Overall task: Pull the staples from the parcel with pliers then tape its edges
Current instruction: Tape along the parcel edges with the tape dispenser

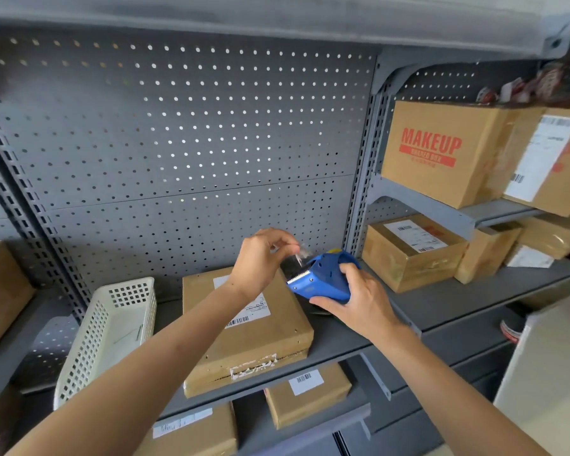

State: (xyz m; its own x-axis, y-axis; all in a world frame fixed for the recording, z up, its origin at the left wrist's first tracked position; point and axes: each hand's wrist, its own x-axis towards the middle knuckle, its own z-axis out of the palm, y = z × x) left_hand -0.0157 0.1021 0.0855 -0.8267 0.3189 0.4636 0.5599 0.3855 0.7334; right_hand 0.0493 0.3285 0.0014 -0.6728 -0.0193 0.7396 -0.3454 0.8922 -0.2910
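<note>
The blue tape dispenser [323,279] is gripped in the right hand [359,304], and the clear tape end [299,258] is pinched by the left hand [260,258]; the parcel [247,327] lies on the shelf [441,301] just below and left, nearer the left hand, its long axis running away from the viewer; the white basket [112,327] beside it appears nearly empty.

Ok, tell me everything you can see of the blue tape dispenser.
The dispenser is blue plastic, with a toothed metal blade along its front edge and a yellow part at the back. The right hand grips its body from the side, holding it in the air above the shelf, beside the parcel. The left hand's fingers pinch the clear tape end above the blade.
</note>
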